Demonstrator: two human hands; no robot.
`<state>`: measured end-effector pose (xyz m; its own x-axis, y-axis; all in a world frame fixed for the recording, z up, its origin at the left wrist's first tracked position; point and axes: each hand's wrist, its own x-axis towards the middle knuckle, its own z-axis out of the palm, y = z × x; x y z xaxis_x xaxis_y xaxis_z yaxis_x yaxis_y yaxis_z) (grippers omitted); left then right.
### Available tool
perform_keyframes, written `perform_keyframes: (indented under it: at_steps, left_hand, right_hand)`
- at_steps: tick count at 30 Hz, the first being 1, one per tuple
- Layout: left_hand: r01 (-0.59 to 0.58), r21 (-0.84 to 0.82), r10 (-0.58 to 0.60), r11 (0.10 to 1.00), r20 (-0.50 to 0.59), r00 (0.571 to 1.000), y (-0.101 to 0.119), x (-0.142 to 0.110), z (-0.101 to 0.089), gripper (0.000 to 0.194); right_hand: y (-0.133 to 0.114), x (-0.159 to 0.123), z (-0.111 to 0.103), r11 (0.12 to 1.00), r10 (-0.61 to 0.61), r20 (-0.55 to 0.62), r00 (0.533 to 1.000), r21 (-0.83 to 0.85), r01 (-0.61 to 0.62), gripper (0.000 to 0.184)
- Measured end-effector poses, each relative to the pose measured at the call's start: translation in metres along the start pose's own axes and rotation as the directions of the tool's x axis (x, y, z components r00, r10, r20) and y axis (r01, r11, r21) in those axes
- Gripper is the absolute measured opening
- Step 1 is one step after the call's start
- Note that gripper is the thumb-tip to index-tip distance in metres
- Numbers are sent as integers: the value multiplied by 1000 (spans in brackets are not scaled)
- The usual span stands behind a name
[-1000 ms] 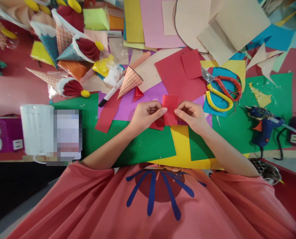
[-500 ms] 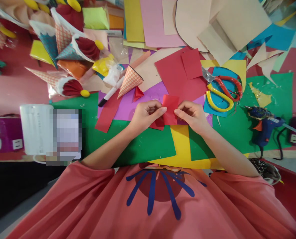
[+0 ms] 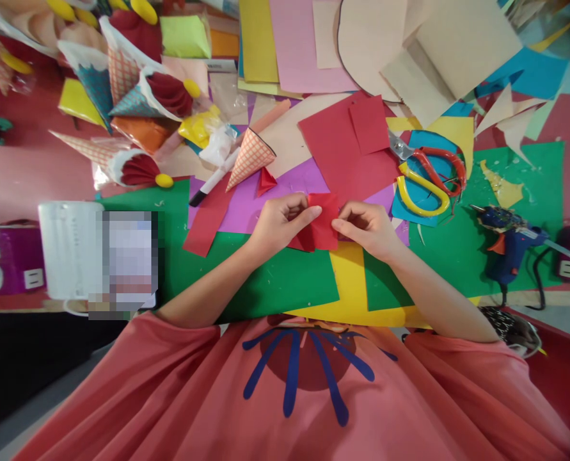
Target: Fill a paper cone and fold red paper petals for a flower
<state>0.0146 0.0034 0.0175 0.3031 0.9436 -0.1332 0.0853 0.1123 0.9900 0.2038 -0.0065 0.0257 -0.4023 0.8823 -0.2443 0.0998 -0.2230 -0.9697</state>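
Between both hands is a small red paper piece point(image 3: 324, 224), held just above the table. My left hand point(image 3: 285, 221) pinches its left edge, thumb on top and fingers curled under. At its right edge my right hand point(image 3: 367, 227) is closed in a pinch, thumb and forefinger on the paper. Part of a darker red strip point(image 3: 304, 240) shows beneath. Beyond the hands lie a small folded red piece point(image 3: 266, 181), a checked paper cone point(image 3: 251, 157) and a larger red sheet point(image 3: 347, 144). A long red strip point(image 3: 209, 224) lies left of my left hand.
Scissors point(image 3: 428, 173) with red and yellow handles lie at right, near a blue glue gun point(image 3: 508, 243). A marker point(image 3: 215, 182) rests left of the cone. Finished paper ice-cream cones point(image 3: 135, 160) crowd the upper left. A blurred-out screen point(image 3: 128, 256) stands at left on the green sheet point(image 3: 265, 282).
The red paper has shifted slightly left and toward me, and its top edge sits lower. My right hand has moved a little left and down with it; my left hand barely moved.
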Motion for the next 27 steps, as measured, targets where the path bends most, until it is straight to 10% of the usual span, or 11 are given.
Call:
perform_keyframes:
  at_steps: [13, 27]
  left_hand:
    - [-55, 236, 33, 970, 94, 995, 2, -4, 0, 42]
    - [-45, 129, 38, 991, 58, 998, 2, -4, 0, 41]
  right_hand:
    - [-5, 1, 1, 1000, -7, -79, 997, 22, 9, 39]
    - [-4, 1, 0, 999, -5, -66, 998, 34, 7, 35]
